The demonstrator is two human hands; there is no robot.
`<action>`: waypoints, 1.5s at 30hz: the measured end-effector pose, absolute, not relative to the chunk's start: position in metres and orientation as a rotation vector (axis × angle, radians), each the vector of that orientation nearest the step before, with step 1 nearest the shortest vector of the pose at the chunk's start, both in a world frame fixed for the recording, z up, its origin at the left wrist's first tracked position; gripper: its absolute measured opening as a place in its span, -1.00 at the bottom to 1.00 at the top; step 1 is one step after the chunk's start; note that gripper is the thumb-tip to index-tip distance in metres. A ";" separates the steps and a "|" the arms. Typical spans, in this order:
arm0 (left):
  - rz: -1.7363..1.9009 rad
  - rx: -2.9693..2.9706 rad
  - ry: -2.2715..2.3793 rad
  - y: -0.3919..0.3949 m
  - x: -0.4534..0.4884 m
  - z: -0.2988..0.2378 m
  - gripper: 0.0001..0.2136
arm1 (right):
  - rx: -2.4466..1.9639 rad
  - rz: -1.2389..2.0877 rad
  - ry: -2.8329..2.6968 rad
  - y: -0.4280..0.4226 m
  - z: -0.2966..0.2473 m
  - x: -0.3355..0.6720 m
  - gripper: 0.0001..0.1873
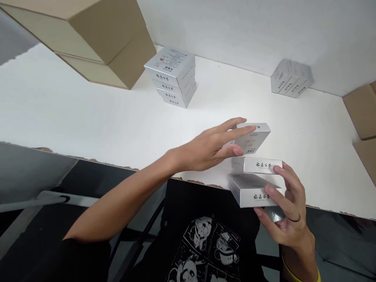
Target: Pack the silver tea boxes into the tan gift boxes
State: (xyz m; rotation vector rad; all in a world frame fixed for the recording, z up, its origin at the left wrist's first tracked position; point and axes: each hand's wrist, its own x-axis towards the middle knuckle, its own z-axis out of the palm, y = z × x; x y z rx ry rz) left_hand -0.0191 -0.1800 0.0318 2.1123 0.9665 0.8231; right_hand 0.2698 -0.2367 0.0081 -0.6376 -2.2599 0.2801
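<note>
My right hand grips two white tea boxes near the table's front edge. Its fingers press on the printed end of the lower box and of the box above it, and the thumb is under the lower one. A narrow gap lies between these two boxes. Just beyond them, a third tea box is tilted, its large printed face towards me. My left hand holds this one at its left side, with the forefinger across its upper edge and the thumb by its lower left corner.
A stack of several similar boxes stands at the back left, next to large brown cartons. More boxes stand in a row against the wall. Brown cartons are at the right. The white table has a chipped front edge.
</note>
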 end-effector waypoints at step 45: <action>0.842 1.759 0.745 -0.198 0.025 -0.002 0.20 | -1.117 1.103 -2.182 -0.210 -0.001 0.263 0.53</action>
